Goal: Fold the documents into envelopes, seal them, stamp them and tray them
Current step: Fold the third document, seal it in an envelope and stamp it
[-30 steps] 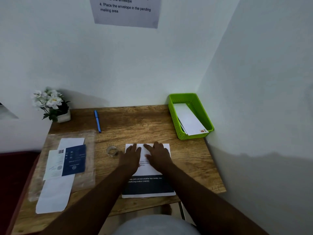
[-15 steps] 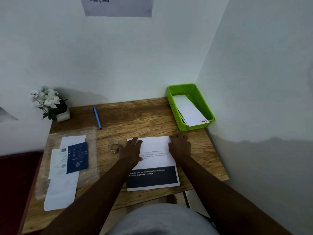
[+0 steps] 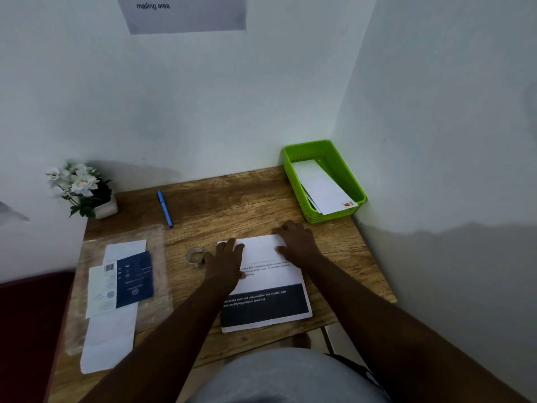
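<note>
Right hand (image 3: 297, 241) slid out to the document's (image 3: 263, 283) far right corner; left hand (image 3: 225, 264) unchanged on left edge (both flat, fingers straight, pressing the folded-over flap).

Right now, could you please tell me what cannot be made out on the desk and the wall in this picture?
- Wall notice, head view: cut off by the top edge; only the last instruction shows.
- Document: small print blurred; the left hand and right hand cover parts of the folded flap.
- Green tray: lower envelopes hidden under the top envelope; its stamp is too small to read.
- Blue leaflet: print blurred.
</note>
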